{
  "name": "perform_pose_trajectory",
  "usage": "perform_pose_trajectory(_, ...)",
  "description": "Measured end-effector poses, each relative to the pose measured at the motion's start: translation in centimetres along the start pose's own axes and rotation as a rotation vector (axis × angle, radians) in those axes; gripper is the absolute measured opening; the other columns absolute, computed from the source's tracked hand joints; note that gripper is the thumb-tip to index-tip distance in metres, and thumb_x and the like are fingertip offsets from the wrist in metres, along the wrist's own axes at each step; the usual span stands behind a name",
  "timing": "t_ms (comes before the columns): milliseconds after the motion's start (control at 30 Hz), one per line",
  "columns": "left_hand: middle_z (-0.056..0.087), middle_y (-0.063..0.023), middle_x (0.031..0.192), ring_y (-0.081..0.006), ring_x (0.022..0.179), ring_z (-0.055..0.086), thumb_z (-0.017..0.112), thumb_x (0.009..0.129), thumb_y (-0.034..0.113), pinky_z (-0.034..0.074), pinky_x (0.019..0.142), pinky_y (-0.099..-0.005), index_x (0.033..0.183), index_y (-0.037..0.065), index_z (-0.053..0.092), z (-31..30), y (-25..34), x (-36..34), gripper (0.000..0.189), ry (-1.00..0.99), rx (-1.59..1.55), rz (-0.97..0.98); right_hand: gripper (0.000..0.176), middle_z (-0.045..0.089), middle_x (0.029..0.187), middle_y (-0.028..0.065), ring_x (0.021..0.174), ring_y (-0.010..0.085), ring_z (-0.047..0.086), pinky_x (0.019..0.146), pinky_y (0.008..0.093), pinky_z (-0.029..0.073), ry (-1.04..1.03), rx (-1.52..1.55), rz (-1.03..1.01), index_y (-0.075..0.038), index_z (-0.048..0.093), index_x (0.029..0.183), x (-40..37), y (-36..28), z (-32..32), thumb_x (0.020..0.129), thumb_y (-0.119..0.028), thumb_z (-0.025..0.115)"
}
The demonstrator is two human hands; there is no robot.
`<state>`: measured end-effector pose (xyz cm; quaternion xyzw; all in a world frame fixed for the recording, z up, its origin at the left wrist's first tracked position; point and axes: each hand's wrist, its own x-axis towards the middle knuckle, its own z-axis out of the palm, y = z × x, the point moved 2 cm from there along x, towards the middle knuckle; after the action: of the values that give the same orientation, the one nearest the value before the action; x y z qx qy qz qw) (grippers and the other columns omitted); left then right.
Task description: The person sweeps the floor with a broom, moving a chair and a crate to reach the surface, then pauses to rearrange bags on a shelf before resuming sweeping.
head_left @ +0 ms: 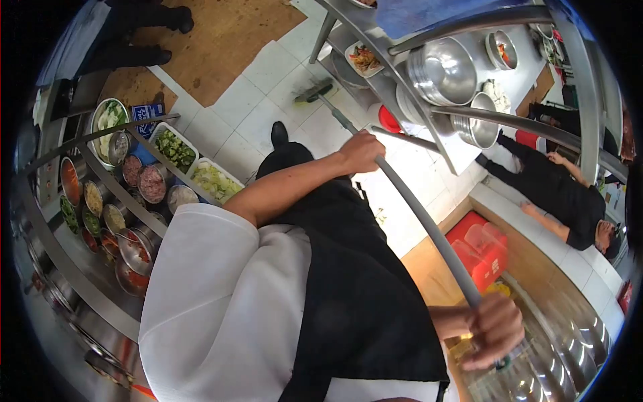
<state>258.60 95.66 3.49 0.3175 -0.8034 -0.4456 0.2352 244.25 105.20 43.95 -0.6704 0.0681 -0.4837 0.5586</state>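
A long grey-handled broom (423,216) runs slantwise across the view in front of my black apron. My left hand (362,151) is closed round the handle about midway, with that arm reaching across my body. Near the handle's top end my right hand (494,329) is wrapped round it, slightly blurred. The dark broom head (313,93), with some green on it, is down at the white floor tiles, close to the metal shelf unit. My black shoe (279,135) is to the left of it.
On my left, a counter holds bowls of ingredients and tubs of chopped green vegetables (175,149). To the right, a metal rack (429,124) carries steel bowls (442,70). A red crate (477,246) stands below. One person (559,191) is at right, another's legs (127,40) upper left.
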Motion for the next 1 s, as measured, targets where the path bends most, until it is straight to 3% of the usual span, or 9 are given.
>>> perform_pose_trajectory(167, 0.066, -0.0130, 0.086, -0.0354, 0.093, 0.063, 0.072, 0.078, 0.022, 0.050, 0.081, -0.0473, 0.074, 0.010, 0.066, 10.7, -5.9, 1.7, 0.014, -0.091, 0.137, -0.052, 0.011, 0.045, 0.048, 0.0003, 0.038, 0.0162, 0.042, 0.043, 0.0305, 0.035, -0.171, -0.117, 0.301, 0.000, 0.076, 0.083, -5.9, 2.6, -2.6, 0.082, -0.006, 0.066)
perform_pose_trajectory(333, 0.067, -0.0116, 0.081, -0.0306, 0.092, 0.064, 0.071, 0.078, 0.019, 0.049, 0.085, -0.0457, 0.073, 0.012, 0.067, 18.1, 4.4, 4.6, 0.009, -0.502, 0.092, -0.170, 0.011, 0.048, 0.049, 0.0028, 0.040, 0.0157, 0.044, 0.044, 0.0298, 0.035, 0.011, -0.196, 0.366, 0.001, 0.076, 0.084, -15.0, -6.5, -4.3, 0.080, -0.003, 0.066)
perform_pose_trajectory(433, 0.069, -0.0043, 0.076, -0.0237, 0.086, 0.065, 0.071, 0.073, 0.019, 0.042, 0.088, -0.0371, 0.076, 0.020, 0.071, 18.7, 8.8, 4.8, 0.003, -0.348, 0.177, -0.057, 0.006, 0.049, 0.049, -0.0007, 0.040, 0.0087, 0.044, 0.044, 0.0241, 0.035, 0.083, -0.086, 0.027, -0.003, 0.076, 0.077, -19.8, -11.4, -6.7, 0.081, -0.006, 0.072)
perform_pose_trajectory(567, 0.068, -0.0047, 0.077, -0.0287, 0.084, 0.066, 0.072, 0.072, 0.017, 0.046, 0.081, -0.0427, 0.077, 0.016, 0.070, 14.5, 8.3, 1.5, 0.005, -0.035, 0.275, -0.195, 0.009, 0.048, 0.051, -0.0033, 0.043, 0.0063, 0.043, 0.042, 0.0234, 0.029, -0.035, 0.137, -0.110, -0.005, 0.079, 0.083, -23.0, -10.7, -12.8, 0.088, -0.006, 0.072)
perform_pose_trajectory(600, 0.068, -0.0062, 0.077, -0.0307, 0.084, 0.066, 0.072, 0.072, 0.016, 0.047, 0.079, -0.0444, 0.078, 0.014, 0.070, 12.7, 7.3, -0.3, 0.007, 0.092, 0.296, -0.245, 0.014, 0.051, 0.054, -0.0015, 0.046, 0.0096, 0.046, 0.044, 0.0243, 0.032, 0.150, 0.024, -0.117, -0.005, 0.074, 0.075, -23.3, -8.0, -13.2, 0.086, -0.001, 0.066)
perform_pose_trajectory(667, 0.068, -0.0103, 0.082, -0.0333, 0.088, 0.065, 0.075, 0.070, 0.016, 0.050, 0.079, -0.0467, 0.082, 0.011, 0.069, 10.1, 1.7, -5.5, 0.014, 0.349, 0.286, -0.501, 0.004, 0.058, 0.068, 0.0071, 0.063, 0.0219, 0.056, 0.064, 0.0389, 0.045, 0.200, -0.223, 0.334, -0.005, 0.063, 0.073, -25.5, -3.3, -14.1, 0.074, -0.002, 0.060)
perform_pose_trajectory(767, 0.067, -0.0140, 0.084, -0.0345, 0.092, 0.067, 0.076, 0.072, 0.019, 0.052, 0.090, -0.0464, 0.092, 0.013, 0.072, 9.4, -3.2, -15.3, 0.021, 0.332, 0.565, -0.706, 0.005, 0.059, 0.078, 0.0111, 0.078, 0.0306, 0.059, 0.084, 0.0443, 0.049, 0.008, -0.025, 0.465, -0.003, 0.058, 0.076, -19.3, 6.5, -8.0, 0.073, 0.000, 0.059)
perform_pose_trajectory(833, 0.068, -0.0153, 0.086, -0.0362, 0.095, 0.066, 0.074, 0.075, 0.022, 0.053, 0.087, -0.0471, 0.090, 0.015, 0.072, 11.5, -4.2, -18.9, 0.016, -0.040, 0.681, -0.810, 0.007, 0.057, 0.076, 0.0114, 0.077, 0.0313, 0.059, 0.085, 0.0433, 0.048, -0.147, 0.001, 0.438, -0.003, 0.058, 0.077, -20.5, 7.6, -6.1, 0.075, 0.003, 0.060)
perform_pose_trajectory(1000, 0.071, -0.0117, 0.093, -0.0349, 0.098, 0.066, 0.075, 0.073, 0.017, 0.054, 0.087, -0.0466, 0.098, 0.017, 0.073, 23.9, 2.7, -10.3, 0.025, 0.103, 0.049, -0.346, 0.018, 0.048, 0.052, 0.0062, 0.046, 0.0254, 0.048, 0.058, 0.0390, 0.043, 0.115, -0.120, 0.445, -0.005, 0.054, 0.061, -22.3, -3.2, -9.5, 0.068, -0.017, 0.066)
